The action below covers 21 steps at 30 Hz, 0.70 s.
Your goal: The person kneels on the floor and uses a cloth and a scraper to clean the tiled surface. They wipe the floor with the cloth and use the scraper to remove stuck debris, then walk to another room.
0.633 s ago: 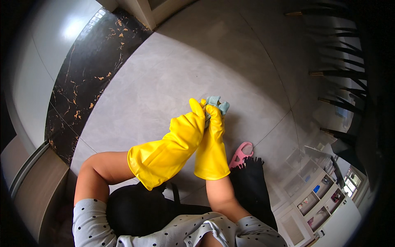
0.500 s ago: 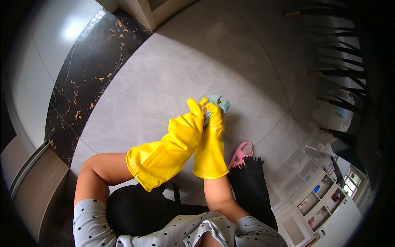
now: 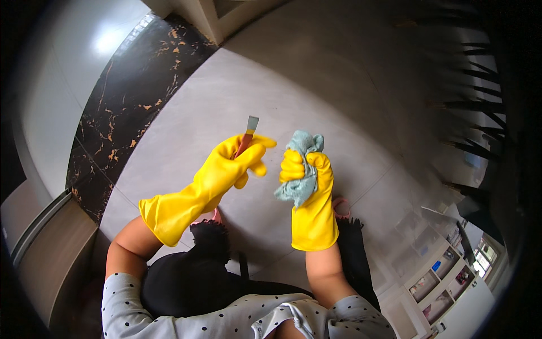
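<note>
Left of the blue-green cloth [image 3: 300, 185], the left hand [image 3: 238, 158] holds the small scraper [image 3: 246, 140], some fingers loose. The right hand [image 3: 323, 176] squeezes the cloth. It looks safest to aim the flat tip [image 3: 253, 122] away from both gloves [image 3: 315, 226].

Tool handle [image 3: 244, 145] partly hidden, polka-dot shirt [image 3: 226, 316] cut off below

Smooth yellow rubber-look gloves [image 3: 204, 183] carry a soft sheen against a rumpled, matt cloth [image 3: 299, 189] and a tool [image 3: 244, 144] with a smooth metal blade [image 3: 252, 123]; satin-finish floor tiles [image 3: 265, 85] meet a glossy, marble-veined black border [image 3: 132, 96] and matt, frayed-hem fabric trousers [image 3: 183, 282].
</note>
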{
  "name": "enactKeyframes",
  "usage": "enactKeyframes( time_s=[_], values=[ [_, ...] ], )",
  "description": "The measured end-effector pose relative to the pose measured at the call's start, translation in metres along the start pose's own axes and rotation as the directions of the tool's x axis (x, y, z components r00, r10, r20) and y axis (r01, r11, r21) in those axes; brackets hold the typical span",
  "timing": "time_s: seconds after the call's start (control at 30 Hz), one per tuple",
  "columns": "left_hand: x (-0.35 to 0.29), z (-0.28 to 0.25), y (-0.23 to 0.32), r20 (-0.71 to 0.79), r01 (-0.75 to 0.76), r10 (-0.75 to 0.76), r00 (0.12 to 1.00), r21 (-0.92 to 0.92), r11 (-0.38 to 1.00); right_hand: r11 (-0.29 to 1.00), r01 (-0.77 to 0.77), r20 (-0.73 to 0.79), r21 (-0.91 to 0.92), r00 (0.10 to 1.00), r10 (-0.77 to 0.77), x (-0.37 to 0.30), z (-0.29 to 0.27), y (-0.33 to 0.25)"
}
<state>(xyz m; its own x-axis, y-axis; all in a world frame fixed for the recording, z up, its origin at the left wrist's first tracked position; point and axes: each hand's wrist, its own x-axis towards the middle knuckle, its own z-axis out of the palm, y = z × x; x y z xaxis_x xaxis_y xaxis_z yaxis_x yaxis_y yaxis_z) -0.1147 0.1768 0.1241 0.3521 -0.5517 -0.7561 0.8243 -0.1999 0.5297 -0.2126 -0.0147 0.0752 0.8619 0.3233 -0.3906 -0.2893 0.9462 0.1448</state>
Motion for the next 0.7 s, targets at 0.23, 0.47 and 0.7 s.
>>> enactKeyframes(
  time_s=[0.23,0.47,0.7],
  values=[
    [0.003,-0.01,0.011,0.159,-0.072,0.066,0.985,0.035,0.997,0.983,-0.183,-0.126,0.019,0.975,0.184,0.0,0.006,0.019],
    [0.015,-0.02,-0.003,0.013,-0.263,0.264,0.964,0.154,0.952,0.964,-0.263,-0.199,-0.031,0.947,0.252,0.005,0.004,0.021],
    [0.008,-0.024,0.015,0.061,-0.28,0.275,0.96,0.294,0.914,0.978,-0.209,-0.205,-0.005,0.957,0.204,-0.002,0.0,0.014]
  ],
)
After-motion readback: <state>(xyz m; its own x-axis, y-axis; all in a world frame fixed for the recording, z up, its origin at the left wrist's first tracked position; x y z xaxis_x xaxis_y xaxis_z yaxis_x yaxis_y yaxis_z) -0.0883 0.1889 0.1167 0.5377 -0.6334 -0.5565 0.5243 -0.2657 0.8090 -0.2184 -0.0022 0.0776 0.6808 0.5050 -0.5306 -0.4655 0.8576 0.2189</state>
